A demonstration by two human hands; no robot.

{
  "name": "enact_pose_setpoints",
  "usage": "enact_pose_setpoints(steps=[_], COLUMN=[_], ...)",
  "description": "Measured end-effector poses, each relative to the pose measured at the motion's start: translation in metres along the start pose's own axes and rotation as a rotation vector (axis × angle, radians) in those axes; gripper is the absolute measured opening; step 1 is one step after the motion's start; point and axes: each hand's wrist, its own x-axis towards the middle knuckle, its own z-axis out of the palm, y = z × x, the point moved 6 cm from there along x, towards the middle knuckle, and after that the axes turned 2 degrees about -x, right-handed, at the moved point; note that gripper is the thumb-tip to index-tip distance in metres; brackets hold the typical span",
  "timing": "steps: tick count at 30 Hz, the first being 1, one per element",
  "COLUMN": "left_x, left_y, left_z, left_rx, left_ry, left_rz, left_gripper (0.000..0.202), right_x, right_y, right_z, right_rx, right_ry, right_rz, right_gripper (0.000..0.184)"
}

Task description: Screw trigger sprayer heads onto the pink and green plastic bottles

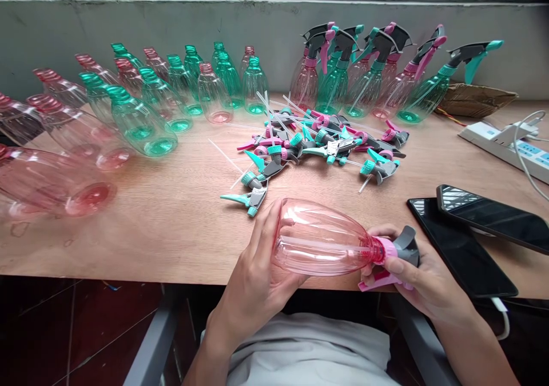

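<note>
A clear pink bottle (323,234) lies on its side in the air above the table's front edge, its base to the left. My left hand (257,277) wraps round the base end. At the neck sits a pink and grey spray head (405,249), its tube running inside the bottle. My right hand (422,283) grips this spray head, thumb on the pink collar; some of its fingers are hidden behind. Beyond the bottle lies a pile of loose spray heads (317,137) in pink, teal and grey, with white tubes.
Open bottles (143,123), pink and green, stand on the left of the wooden table (171,231). Bottles with spray heads (337,83) line the back right. Two phones (463,249), a power strip (510,146) and a brown cardboard piece (474,99) are on the right.
</note>
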Motion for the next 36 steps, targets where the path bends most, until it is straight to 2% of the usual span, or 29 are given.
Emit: enact_pose_setpoints(steps=[11, 20, 27, 36], left_x=[-0.0008, -0.0003, 0.0008, 0.0000], left_y=[-0.0018, -0.0012, 0.0008, -0.0005], left_z=[0.0009, 0.0005, 0.0002, 0.0004], left_rx=[-0.003, 0.017, 0.014, 0.043], left_ry=[-0.018, -0.022, -0.010, -0.011], left_rz=[-0.024, -0.004, 0.015, 0.011], left_gripper=[0.099, 0.094, 0.098, 0.096], right_x=[0.0014, 0.0006, 0.0004, 0.0000], right_y=[-0.0030, -0.0029, -0.0016, 0.0001], right_z=[0.0004, -0.0016, -0.0001, -0.0043], right_rx=[-0.013, -0.022, -0.025, -0.031], right_ry=[0.015, 0.032, -0.019, 0.040], right_rz=[-0.063, -0.054, -0.023, -0.007], right_gripper=[0.038, 0.040, 0.039, 0.041])
